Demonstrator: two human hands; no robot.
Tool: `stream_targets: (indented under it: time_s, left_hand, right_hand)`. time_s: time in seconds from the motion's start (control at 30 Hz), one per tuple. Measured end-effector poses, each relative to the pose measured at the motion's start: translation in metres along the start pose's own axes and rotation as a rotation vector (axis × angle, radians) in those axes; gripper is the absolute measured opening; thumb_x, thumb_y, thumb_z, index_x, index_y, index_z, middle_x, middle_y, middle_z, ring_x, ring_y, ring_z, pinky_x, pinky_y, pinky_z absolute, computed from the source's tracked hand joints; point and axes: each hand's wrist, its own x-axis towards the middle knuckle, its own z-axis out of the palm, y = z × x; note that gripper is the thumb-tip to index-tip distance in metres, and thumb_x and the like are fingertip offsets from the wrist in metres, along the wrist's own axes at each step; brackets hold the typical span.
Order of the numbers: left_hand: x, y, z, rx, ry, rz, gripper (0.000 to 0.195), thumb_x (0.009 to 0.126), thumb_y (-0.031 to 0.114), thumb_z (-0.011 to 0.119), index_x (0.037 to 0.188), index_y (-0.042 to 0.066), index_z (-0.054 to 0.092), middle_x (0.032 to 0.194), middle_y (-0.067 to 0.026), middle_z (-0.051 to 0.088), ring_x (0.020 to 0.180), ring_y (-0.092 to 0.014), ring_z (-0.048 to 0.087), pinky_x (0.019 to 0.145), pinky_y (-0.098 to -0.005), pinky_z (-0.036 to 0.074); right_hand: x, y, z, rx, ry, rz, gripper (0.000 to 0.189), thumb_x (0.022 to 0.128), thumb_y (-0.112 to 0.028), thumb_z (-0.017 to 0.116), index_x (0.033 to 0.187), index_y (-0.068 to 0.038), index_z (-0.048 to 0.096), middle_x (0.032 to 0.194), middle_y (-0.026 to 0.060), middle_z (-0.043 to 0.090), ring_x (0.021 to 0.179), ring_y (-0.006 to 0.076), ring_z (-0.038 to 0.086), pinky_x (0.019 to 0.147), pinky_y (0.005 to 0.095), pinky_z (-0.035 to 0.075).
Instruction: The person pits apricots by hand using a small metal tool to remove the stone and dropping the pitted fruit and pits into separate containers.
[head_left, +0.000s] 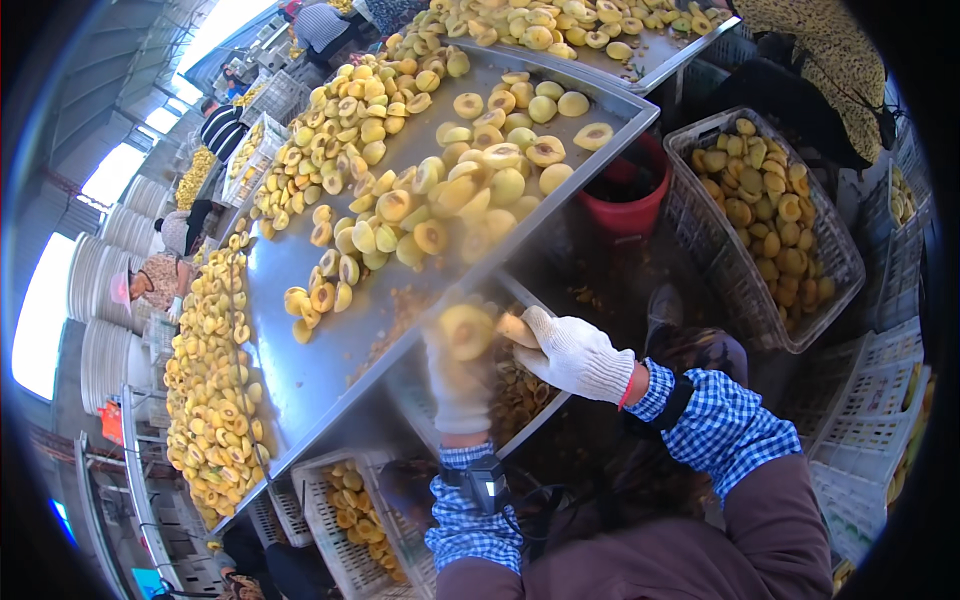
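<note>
My left hand (459, 386), in a white knit glove, holds a halved yellow stone fruit, seemingly a peach half (466, 331), with its brown centre facing up. In my right hand (574, 352), also gloved, is a small tool with a wood-coloured handle (517, 330). Its working end is blurred and close to the fruit. Beneath both hands, a container (534, 435) holds brownish pits and scraps. Just beyond them runs the raised rim of a metal table (289, 270). On it lie many loose peach halves (394, 206), the nearest ones blurred.
A red bucket (626, 214) stands under the table's right edge, beside a crate of fruit halves (694, 240). Another filled crate (326, 536) is at lower left. White crates (862, 427) are stacked at right. Co-workers, including a person in a pink hat (157, 289), are around.
</note>
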Motion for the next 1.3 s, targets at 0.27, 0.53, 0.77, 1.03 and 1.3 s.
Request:
stream_targets:
  time_s: [0.27, 0.53, 0.77, 1.03, 1.3]
  left_hand:
    - [-0.013, 0.014, 0.004, 0.265, 0.046, -0.126, 0.064, 0.091, 0.057, 0.052, 0.119, 0.000, 0.052, 0.093, -0.0115, 0.063, 0.081, -0.022, 0.063, 0.070, -0.0331, 0.054]
    - [-0.030, 0.013, -0.008, 0.514, 0.195, -0.013, 0.061, 0.092, 0.057, 0.050, 0.117, 0.001, 0.053, 0.091, -0.0093, 0.062, 0.081, -0.020, 0.063, 0.058, -0.0282, 0.054]
    - [-0.045, 0.039, -0.015, 0.080, 0.137, -0.043, 0.064, 0.089, 0.063, 0.047, 0.118, 0.006, 0.054, 0.104, -0.0118, 0.062, 0.097, -0.028, 0.062, 0.072, -0.0392, 0.055]
    - [-0.031, 0.009, -0.011, 0.241, 0.152, 0.210, 0.049, 0.094, 0.050, 0.049, 0.112, 0.005, 0.056, 0.104, -0.0123, 0.061, 0.097, -0.029, 0.060, 0.077, -0.0413, 0.053]
    - [-0.023, 0.003, -0.007, 0.636, 0.005, 0.376, 0.053, 0.097, 0.050, 0.042, 0.114, 0.002, 0.055, 0.105, -0.0131, 0.060, 0.096, -0.026, 0.059, 0.078, -0.0403, 0.052]
  right_hand:
    - [-0.006, 0.015, 0.009, -0.209, 0.029, -0.143, 0.028, 0.081, -0.020, 0.066, 0.100, -0.008, 0.050, 0.076, 0.0150, 0.061, 0.067, 0.0354, 0.062, 0.055, 0.0423, 0.050]
    - [0.007, -0.005, 0.018, -0.420, -0.119, 0.119, 0.018, 0.086, -0.012, 0.054, 0.102, -0.003, 0.051, 0.079, 0.0171, 0.064, 0.068, 0.0336, 0.067, 0.055, 0.0410, 0.054]
    - [-0.003, 0.013, 0.027, 0.152, -0.035, 0.168, 0.034, 0.085, -0.029, 0.063, 0.094, 0.000, 0.049, 0.076, 0.0218, 0.061, 0.070, 0.0378, 0.062, 0.060, 0.0426, 0.048]
    - [-0.017, -0.043, 0.012, 0.814, -0.488, 0.428, 0.022, 0.091, -0.024, 0.059, 0.092, -0.004, 0.050, 0.060, 0.0039, 0.055, 0.046, 0.0121, 0.055, 0.041, 0.0254, 0.042]
    - [-0.010, -0.031, 0.009, 1.423, -0.596, 0.641, 0.025, 0.092, -0.029, 0.059, 0.090, -0.007, 0.048, 0.066, 0.0045, 0.056, 0.044, 0.0136, 0.054, 0.037, 0.0275, 0.041]
